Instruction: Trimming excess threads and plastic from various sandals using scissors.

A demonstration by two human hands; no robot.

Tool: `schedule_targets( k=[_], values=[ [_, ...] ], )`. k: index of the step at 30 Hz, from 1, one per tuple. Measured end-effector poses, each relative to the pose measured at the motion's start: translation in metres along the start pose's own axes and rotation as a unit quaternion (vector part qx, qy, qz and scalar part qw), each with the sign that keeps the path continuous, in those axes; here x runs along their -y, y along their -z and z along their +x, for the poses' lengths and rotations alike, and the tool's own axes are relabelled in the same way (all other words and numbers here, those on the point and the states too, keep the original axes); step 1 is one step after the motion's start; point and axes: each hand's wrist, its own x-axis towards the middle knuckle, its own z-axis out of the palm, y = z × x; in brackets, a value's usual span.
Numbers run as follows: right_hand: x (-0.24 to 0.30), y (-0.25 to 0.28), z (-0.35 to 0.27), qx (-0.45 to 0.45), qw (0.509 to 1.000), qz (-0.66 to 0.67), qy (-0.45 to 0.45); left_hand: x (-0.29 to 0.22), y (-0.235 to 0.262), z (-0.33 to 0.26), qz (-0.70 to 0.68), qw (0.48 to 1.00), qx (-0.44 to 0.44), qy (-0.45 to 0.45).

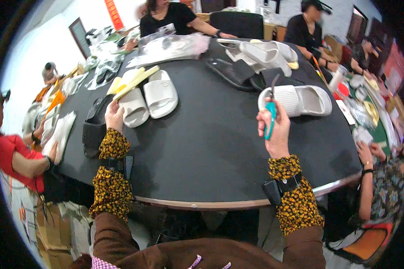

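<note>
My right hand [276, 130] is closed round teal-handled scissors [270, 122], their dark metal tip pointing away from me. Just beyond it lies a pair of pale grey slippers [316, 101], partly behind the hand. On the left, my left hand [114, 117] has its fingers pinched together beside another pale grey pair of slippers [160, 98]; what they hold, if anything, is hidden. Pale yellow strips [137, 83] lie across that pair, one end close to my left fingertips. A black pair of slippers [93, 127] sits against the left hand's outer side.
On the dark table [202, 152], more black slippers [229, 74] and pale slippers [265, 54] are heaped at the far right. Plastic-bagged goods [170, 47] lie at the far edge. Several people work around the table and at a cluttered green table [384, 130] on the right.
</note>
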Motion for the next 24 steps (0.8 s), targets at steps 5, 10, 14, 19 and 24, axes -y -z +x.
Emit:
schedule_targets(
  k=[5, 10, 14, 19, 24],
  values=[
    [-0.005, 0.002, -0.002, 0.006, 1.0, -0.014, 0.007, -0.012, 0.038, -0.003, 0.292, 0.94, -0.146, -0.101],
    [-0.004, 0.004, -0.003, -0.007, 1.0, -0.023, 0.012, -0.008, 0.099, 0.01, 0.523, 0.819, -0.203, -0.119],
    [-0.003, 0.01, -0.001, -0.01, 0.999, -0.046, 0.012, -0.02, 0.111, 0.012, 0.571, 0.789, -0.226, 0.018],
    [-0.006, -0.006, -0.003, 0.006, 0.999, -0.034, 0.0, 0.047, 0.22, 0.049, 0.464, 0.869, -0.149, 0.082],
    [-0.004, 0.008, -0.001, -0.014, 0.998, -0.058, 0.016, 0.031, 0.157, 0.034, 0.283, 0.952, 0.016, 0.114]
  ],
)
